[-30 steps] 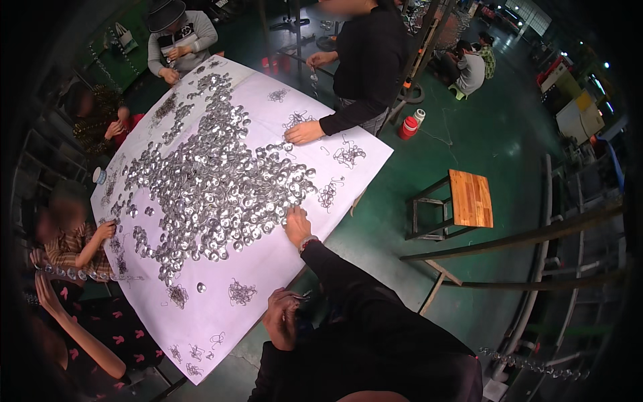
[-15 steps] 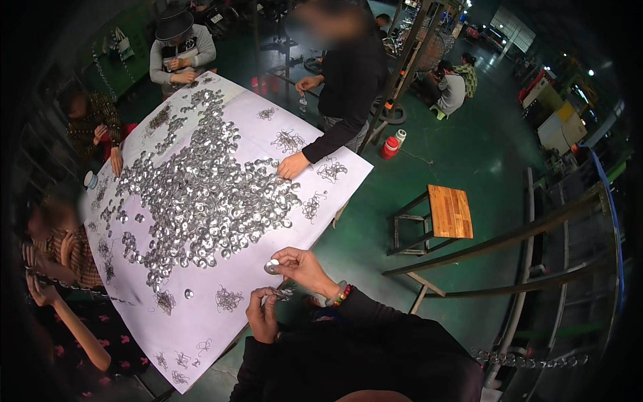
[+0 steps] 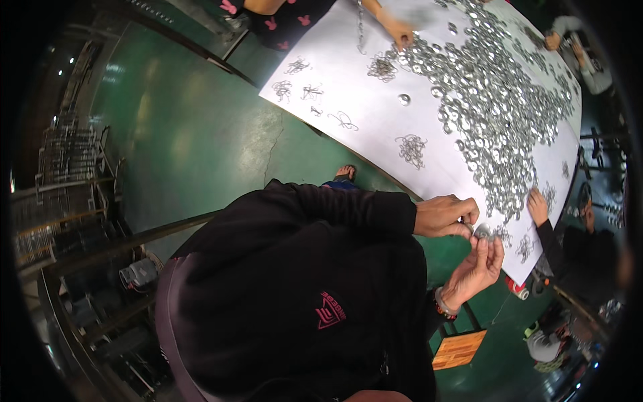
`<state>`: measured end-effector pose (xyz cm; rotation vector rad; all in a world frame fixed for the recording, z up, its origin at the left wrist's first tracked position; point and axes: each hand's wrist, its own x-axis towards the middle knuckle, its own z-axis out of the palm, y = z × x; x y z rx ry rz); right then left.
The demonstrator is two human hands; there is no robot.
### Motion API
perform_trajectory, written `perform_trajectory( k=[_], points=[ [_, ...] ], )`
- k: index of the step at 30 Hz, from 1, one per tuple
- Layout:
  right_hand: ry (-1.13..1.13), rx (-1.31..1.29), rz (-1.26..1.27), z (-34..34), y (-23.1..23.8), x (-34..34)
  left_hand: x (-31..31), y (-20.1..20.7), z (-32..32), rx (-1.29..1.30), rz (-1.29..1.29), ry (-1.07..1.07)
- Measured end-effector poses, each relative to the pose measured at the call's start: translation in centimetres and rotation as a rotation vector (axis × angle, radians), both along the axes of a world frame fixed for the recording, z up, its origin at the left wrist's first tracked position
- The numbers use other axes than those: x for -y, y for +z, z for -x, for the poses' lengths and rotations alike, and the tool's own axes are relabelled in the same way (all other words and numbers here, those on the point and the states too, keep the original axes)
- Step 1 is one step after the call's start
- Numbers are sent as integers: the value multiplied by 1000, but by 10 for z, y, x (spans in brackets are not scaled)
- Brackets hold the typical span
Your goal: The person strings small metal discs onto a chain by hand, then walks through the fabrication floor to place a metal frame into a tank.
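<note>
Both hands meet at the near edge of the table, the left hand just above the right hand, with what seems a small metal ring between their fingertips. A heap of metal rings lies on the table beyond them. A co-worker's hand rests just right. A stool stands below.

Single head fisheye, looking steeply down over torso, white table beyond.
</note>
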<state>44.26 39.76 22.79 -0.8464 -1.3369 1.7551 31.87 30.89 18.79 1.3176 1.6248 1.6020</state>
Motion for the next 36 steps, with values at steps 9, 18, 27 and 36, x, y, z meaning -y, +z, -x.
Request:
perform_trajectory(
  k=[9, 18, 27, 36],
  points=[
    [219, 51, 3, 3, 2, 19, 120, -123, 199, -431, 367, 654],
    [178, 130, 64, 11, 18, 45, 124, -199, 383, -687, 638, 825],
    [45, 125, 91, 8, 26, 51, 107, -180, 341, -690, 632, 627],
    [-10, 139, 86, 13, 11, 38, 22, 21, 107, 523, 100, -352]
  ],
)
